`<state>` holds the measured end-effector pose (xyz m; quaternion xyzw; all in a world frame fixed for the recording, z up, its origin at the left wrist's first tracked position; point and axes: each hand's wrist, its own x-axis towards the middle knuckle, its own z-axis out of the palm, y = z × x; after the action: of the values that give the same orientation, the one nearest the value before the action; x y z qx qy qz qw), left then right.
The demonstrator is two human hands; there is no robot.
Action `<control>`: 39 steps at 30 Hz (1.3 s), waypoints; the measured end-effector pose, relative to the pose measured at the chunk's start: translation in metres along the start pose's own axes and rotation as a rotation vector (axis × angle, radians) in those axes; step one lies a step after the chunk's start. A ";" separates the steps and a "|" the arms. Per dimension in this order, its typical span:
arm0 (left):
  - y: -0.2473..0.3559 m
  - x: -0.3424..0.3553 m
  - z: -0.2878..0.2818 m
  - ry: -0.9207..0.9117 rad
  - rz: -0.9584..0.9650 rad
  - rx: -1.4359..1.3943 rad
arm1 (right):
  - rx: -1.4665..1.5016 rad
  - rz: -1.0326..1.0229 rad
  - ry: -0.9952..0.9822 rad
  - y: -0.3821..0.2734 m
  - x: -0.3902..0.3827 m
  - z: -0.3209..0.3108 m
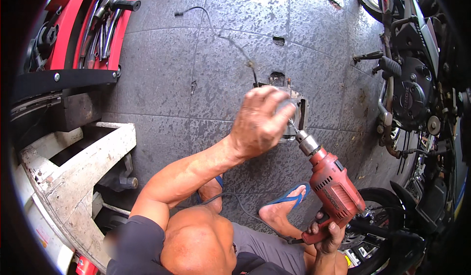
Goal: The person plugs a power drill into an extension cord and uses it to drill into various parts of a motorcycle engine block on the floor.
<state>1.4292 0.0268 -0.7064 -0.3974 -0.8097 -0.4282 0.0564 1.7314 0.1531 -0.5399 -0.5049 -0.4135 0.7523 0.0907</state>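
White light falls strongest at the top of the scene, bleaching the far stretch of tiled floor (157, 79) into glare and giving its mottled surface a sheen; shadow pools beneath the off-white stand (93, 160) at left and among the dark parts of the motorcycle (414, 88) at right. Motion blur softens the left hand (262, 120); the red drill (336, 189) reads fairly crisp; fisheye distortion bows the outer edges; black vignetting swallows the corners.
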 end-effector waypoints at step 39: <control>-0.003 0.072 -0.015 -0.445 0.296 -0.340 | -0.290 -0.213 0.136 -0.031 -0.032 -0.023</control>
<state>1.3746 0.0574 -0.6684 -0.5984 -0.6523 -0.4472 -0.1277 1.7567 0.1674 -0.4996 -0.5157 -0.5618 0.6349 0.1238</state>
